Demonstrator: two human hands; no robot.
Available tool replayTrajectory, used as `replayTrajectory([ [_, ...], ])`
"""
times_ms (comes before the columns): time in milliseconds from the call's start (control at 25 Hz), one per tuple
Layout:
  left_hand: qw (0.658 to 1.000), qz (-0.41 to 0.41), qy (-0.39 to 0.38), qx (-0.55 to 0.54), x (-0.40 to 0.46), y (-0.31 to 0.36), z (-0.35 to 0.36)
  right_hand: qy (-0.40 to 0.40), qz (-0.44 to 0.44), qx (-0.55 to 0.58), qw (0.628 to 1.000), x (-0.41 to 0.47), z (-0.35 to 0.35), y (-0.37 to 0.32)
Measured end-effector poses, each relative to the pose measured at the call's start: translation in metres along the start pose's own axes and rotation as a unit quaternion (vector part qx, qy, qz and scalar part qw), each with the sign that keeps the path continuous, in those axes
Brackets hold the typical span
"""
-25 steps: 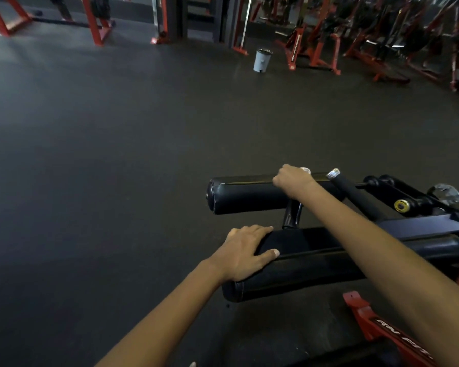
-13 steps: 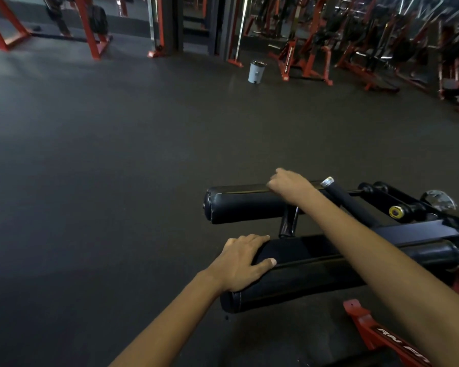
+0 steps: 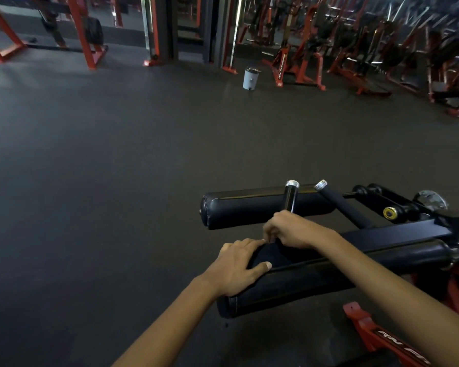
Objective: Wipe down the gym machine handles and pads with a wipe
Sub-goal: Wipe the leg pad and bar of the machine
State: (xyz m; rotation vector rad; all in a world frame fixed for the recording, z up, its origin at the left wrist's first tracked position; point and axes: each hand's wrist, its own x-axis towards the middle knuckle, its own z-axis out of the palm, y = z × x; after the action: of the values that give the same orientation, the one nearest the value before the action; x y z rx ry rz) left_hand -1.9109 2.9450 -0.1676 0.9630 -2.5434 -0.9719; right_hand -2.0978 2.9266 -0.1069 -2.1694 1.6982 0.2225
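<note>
Two black roller pads lie across the machine, the far pad [image 3: 244,207] and the near pad [image 3: 329,282]. Between them rises a short black handle [image 3: 290,196] with a chrome cap. A second, foam-covered handle [image 3: 339,205] slants to its right. My left hand [image 3: 236,268] rests flat on the left end of the near pad, thumb along its top. My right hand [image 3: 294,230] has its fingers curled round the lower part of the upright handle, just above the near pad. No wipe shows; whatever is in my right palm is hidden.
Dark rubber floor stretches to the left and ahead. A white pedal bin [image 3: 251,78] stands on the floor far ahead. Red machine frames [image 3: 300,64] line the back and right. A red base bar [image 3: 376,337] of this machine lies at the lower right.
My right hand has slid from the handle's capped top down to its base, baring the chrome cap. My left hand stays on the near pad. The view has tilted up a little.
</note>
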Motion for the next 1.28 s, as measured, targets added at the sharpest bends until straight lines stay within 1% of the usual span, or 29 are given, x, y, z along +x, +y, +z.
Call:
replayTrajectory([
  [40, 1.0, 0.0, -0.001, 0.004, 0.0, 0.0, 0.0, 0.078, 0.016, 0.069, 0.994, -0.006, -0.004, 0.006],
  [80, 1.0, 0.001, -0.001, 0.007, 0.0, 0.001, 0.0, 0.179, 0.048, 0.137, 0.973, -0.01, -0.008, 0.015],
  [120, 1.0, 0.001, -0.001, 0.006, 0.0, 0.001, -0.001, 0.282, 0.101, 0.186, 0.936, -0.011, -0.012, 0.029],
  [160, 1.0, 0.001, -0.001, 0.003, 0.0, 0.001, -0.001, 0.362, 0.163, 0.225, 0.89, -0.009, -0.014, 0.043],
  [200, 1.0, 0.002, 0.0, 0.0, 0.0, 0.0, -0.001, 0.412, 0.228, 0.253, 0.845, -0.003, -0.015, 0.056],
  [240, 1.0, 0.003, 0.0, 0.0, 0.0, 0.0, -0.001, 0.436, 0.277, 0.283, 0.808, 0.004, -0.014, 0.067],
  [280, 1.0, 0.003, 0.002, 0.002, 0.0, 0.0, 0.0, 0.44, 0.314, 0.315, 0.78, 0.012, -0.011, 0.073],
  [320, 1.0, 0.003, 0.003, 0.007, -0.001, 0.001, 0.0, 0.436, 0.33, 0.341, 0.765, 0.02, -0.008, 0.078],
  [360, 1.0, 0.002, 0.004, 0.01, -0.001, 0.001, 0.0, 0.421, 0.345, 0.36, 0.758, 0.027, -0.005, 0.077],
  [440, 1.0, 0.001, 0.005, 0.004, -0.001, 0.001, -0.001, 0.394, 0.355, 0.395, 0.75, 0.034, 0.004, 0.072],
  [520, 1.0, 0.003, 0.006, -0.01, -0.001, 0.0, -0.001, 0.388, 0.364, 0.419, 0.736, 0.031, 0.012, 0.065],
  [560, 1.0, 0.004, 0.003, -0.012, 0.0, 0.0, 0.0, 0.385, 0.369, 0.407, 0.742, 0.027, 0.016, 0.061],
  [600, 1.0, 0.005, 0.003, -0.011, 0.0, -0.001, 0.0, 0.374, 0.374, 0.376, 0.761, 0.02, 0.022, 0.057],
  [680, 1.0, 0.008, 0.006, -0.006, 0.001, -0.002, 0.001, 0.321, 0.368, 0.312, 0.815, 0.004, 0.03, 0.045],
  [760, 1.0, 0.008, 0.003, -0.009, 0.002, -0.001, 0.001, 0.263, 0.335, 0.251, 0.87, -0.014, 0.031, 0.033],
  [840, 1.0, 0.007, 0.004, -0.013, 0.001, -0.002, 0.001, 0.19, 0.298, 0.226, 0.908, -0.024, 0.02, 0.031],
  [880, 1.0, 0.007, 0.004, -0.012, 0.001, -0.001, 0.0, 0.152, 0.284, 0.225, 0.92, -0.027, 0.01, 0.033],
  [920, 1.0, 0.007, 0.007, -0.012, 0.0, -0.001, 0.0, 0.125, 0.279, 0.238, 0.922, -0.026, 0.001, 0.038],
  [960, 1.0, 0.006, 0.011, -0.01, 0.0, 0.0, 0.0, 0.138, 0.285, 0.262, 0.912, -0.022, -0.008, 0.045],
  [1000, 1.0, 0.006, 0.014, -0.009, -0.001, 0.0, 0.0, 0.19, 0.308, 0.293, 0.885, -0.015, -0.015, 0.053],
  [1040, 1.0, 0.006, 0.016, -0.009, -0.002, 0.001, -0.001, 0.265, 0.342, 0.3, 0.85, -0.007, -0.019, 0.062],
  [1080, 1.0, 0.004, 0.017, -0.009, -0.003, 0.001, -0.001, 0.336, 0.369, 0.28, 0.82, 0.001, -0.018, 0.068],
  [1120, 1.0, 0.003, 0.016, -0.007, -0.003, 0.002, -0.001, 0.374, 0.378, 0.265, 0.804, 0.008, -0.015, 0.07],
  [1160, 1.0, 0.003, 0.015, -0.002, -0.003, 0.003, -0.001, 0.382, 0.374, 0.269, 0.801, 0.015, -0.011, 0.071],
  [1280, 1.0, 0.003, 0.021, 0.01, -0.003, 0.003, -0.001, 0.35, 0.359, 0.287, 0.816, 0.024, 0.006, 0.059],
])
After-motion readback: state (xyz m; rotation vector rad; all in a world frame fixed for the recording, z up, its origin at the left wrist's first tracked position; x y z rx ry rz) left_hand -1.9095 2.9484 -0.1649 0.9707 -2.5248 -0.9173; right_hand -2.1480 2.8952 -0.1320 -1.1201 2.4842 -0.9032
